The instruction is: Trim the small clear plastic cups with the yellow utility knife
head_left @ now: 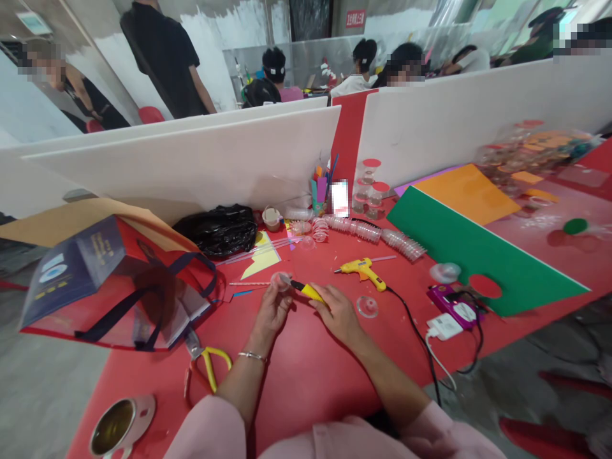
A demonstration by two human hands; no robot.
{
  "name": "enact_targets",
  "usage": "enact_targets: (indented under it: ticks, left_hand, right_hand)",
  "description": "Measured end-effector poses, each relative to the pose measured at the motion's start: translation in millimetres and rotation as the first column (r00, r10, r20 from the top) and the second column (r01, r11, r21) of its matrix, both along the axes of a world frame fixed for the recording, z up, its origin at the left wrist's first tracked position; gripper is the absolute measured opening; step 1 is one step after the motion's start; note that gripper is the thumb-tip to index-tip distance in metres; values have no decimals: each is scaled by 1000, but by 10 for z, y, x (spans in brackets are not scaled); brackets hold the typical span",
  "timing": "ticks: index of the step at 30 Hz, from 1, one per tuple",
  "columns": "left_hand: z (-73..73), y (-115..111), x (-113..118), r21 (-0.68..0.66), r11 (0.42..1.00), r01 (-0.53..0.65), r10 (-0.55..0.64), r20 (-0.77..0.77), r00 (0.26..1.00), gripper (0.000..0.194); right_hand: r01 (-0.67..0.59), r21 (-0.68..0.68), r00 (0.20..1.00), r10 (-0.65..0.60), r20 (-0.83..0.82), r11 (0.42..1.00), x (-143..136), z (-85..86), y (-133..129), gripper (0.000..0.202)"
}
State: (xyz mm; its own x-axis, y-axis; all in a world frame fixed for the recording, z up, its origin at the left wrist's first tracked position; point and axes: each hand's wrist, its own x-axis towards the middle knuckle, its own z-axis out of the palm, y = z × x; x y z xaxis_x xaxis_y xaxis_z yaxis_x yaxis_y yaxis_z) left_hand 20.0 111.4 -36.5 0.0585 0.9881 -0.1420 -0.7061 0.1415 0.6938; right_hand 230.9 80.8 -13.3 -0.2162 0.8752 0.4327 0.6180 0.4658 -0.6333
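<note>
My left hand (273, 310) is closed around a small clear plastic cup (280, 281), held up over the red table. In my right hand (340, 312) is a tool with a yellow handle and black front part (310, 292). Its front end meets the cup, and the tip is too small to make out. A yellow glue gun (364, 271) lies on its side beyond my right hand. Closer to that hand, a round clear plastic lid (367, 306) rests on the table.
Left are a large bag (95, 280), scissors (208, 366) and a mug (122, 424). Stacked clear cups (366, 231), a black plastic bag (220, 228) and a pen holder (321, 191) line the back. A green board (478, 255), a purple power strip (454, 306) and cables sit right. People are beyond white partitions.
</note>
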Motion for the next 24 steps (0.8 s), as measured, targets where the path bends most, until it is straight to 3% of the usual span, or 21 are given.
enact_targets:
  ticks: [9,14,24]
  left_hand:
    - [31,-14,4,19,996,89,-88,-34,996,45]
    - [59,-37,11,35,997,61,-60,-46,997,35]
    - [73,-50,-10,21,997,80,-80,-19,997,37]
  right_hand:
    - [-12,-3,1000,12,16,1000,-2,-17,10,44]
    - [10,4,1000,-11,28,1000,-5,-24,15,44]
    - [-12,-5,998,13,67,1000,-35,-21,14,43]
